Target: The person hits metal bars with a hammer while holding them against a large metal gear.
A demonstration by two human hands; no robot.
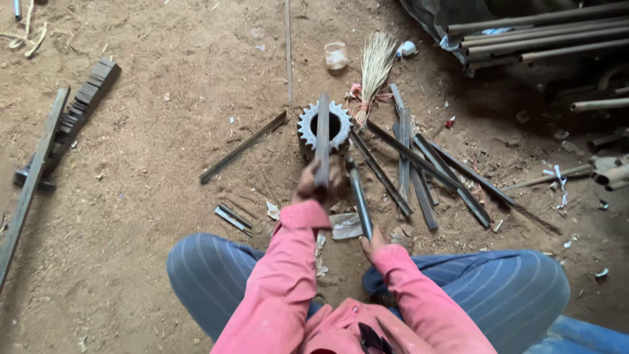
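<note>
While you squatted on the dirt floor, your left hand was clenched around a flat steel bar whose far end rested across the toothed gear just ahead of it. Your right hand gripped a round metal rod, angled toward that gear.

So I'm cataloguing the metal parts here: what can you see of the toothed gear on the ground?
The gear is a dark, rusty-looking metal wheel with pointed teeth all round and a large round bore. It lies flat on the sandy ground in front of the person's knees. A flat metal bar, gripped by the left hand, stands across its bore. Loose bars lie close on its right; contact cannot be told.
</note>
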